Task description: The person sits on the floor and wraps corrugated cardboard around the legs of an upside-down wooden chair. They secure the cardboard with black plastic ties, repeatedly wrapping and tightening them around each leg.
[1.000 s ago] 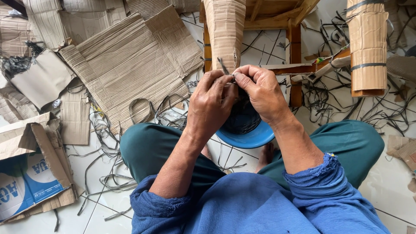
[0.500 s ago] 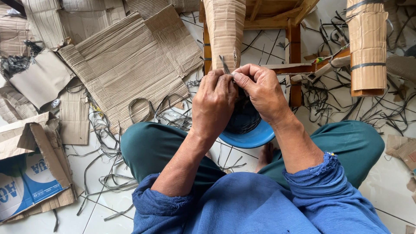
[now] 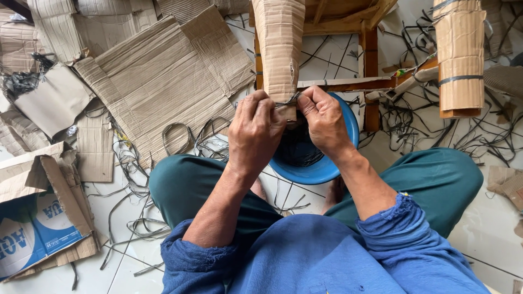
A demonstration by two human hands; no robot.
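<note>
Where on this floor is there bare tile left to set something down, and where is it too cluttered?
Bare tile shows at the lower right beyond the right knee, and at the bottom left between the printed box and the left knee. Crowded: cardboard sheets upper left, strap scraps upper right, both hands over the blue bowl.

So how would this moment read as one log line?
left hand: grips strap | right hand: grips strap | strap: around cardboard-wrapped leg | blue bowl: beneath

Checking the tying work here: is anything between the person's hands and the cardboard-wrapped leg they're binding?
Nothing visible does. The left hand and right hand are already at the lower end of the cardboard-wrapped leg, pinching a thin dark strap drawn across it. The blue bowl sits beneath the hands, not between.
</note>
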